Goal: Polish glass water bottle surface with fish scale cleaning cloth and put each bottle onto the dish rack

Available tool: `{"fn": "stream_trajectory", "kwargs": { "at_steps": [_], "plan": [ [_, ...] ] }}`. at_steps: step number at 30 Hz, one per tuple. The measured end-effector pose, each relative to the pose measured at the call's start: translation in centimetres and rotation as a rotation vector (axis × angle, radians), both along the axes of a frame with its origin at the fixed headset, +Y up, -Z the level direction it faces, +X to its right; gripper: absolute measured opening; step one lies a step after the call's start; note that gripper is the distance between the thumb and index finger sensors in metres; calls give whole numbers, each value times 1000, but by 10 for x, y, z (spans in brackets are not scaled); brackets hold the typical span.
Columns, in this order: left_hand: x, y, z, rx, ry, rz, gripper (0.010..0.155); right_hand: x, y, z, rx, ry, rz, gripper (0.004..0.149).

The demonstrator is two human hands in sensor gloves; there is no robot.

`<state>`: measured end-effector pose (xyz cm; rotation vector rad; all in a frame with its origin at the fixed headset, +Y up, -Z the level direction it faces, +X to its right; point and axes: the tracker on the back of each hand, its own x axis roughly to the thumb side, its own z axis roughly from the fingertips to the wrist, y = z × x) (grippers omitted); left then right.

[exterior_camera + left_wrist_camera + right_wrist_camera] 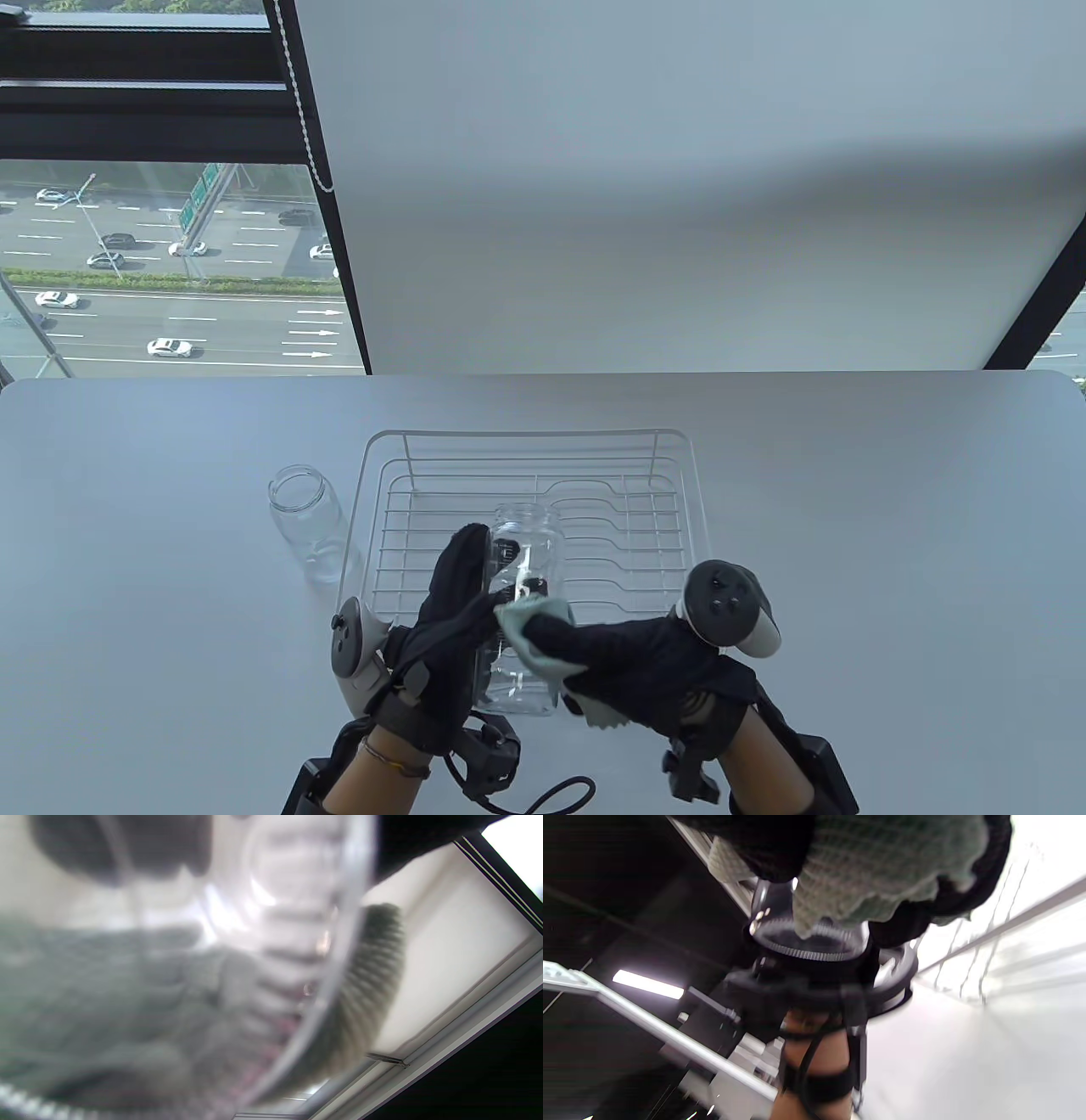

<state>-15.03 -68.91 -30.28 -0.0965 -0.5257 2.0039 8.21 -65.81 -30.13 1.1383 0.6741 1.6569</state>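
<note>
A clear glass bottle (524,611) is held above the near part of the white wire dish rack (526,475), mouth pointing away from me. My left hand (445,628) grips its left side, fingers wrapped along the glass. My right hand (628,658) holds the pale green fish scale cloth (530,628) bunched in its fingers and presses it against the bottle's right side. In the left wrist view the bottle (297,955) fills the frame, blurred, with the cloth (106,993) behind it. The right wrist view shows the cloth (878,870) in my fingers. A second glass bottle (307,522) lies left of the rack.
The rack sits mid-table and holds nothing. Behind the table stand a grey roller blind (679,187) and a window (161,263) over a road. Cables hang at the near edge by my wrists.
</note>
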Motion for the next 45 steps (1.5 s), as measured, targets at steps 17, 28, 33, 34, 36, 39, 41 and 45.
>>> {"fn": "stream_trajectory", "kwargs": {
  "at_steps": [17,28,33,34,36,39,41,45],
  "plan": [
    [0,-3,-3,-17,67,72,89,9,8,-3,176,-284,-106,60],
    [6,15,-4,15,-546,-294,111,35,25,1,346,-503,-202,62],
    [-24,52,4,90,-73,-670,103,30,22,0,353,-553,-170,61],
    [-30,59,9,135,99,-778,100,30,22,-1,342,-541,-167,61],
    [-39,72,16,241,437,-962,90,31,20,-1,322,-542,-174,61],
    [-42,72,21,291,651,-1046,79,31,20,-2,327,-539,-152,61],
    [-41,67,18,338,682,-1056,76,31,20,-2,329,-544,-151,61],
    [-33,58,11,377,654,-1064,77,31,20,-2,316,-528,-145,60]
  ]
}}
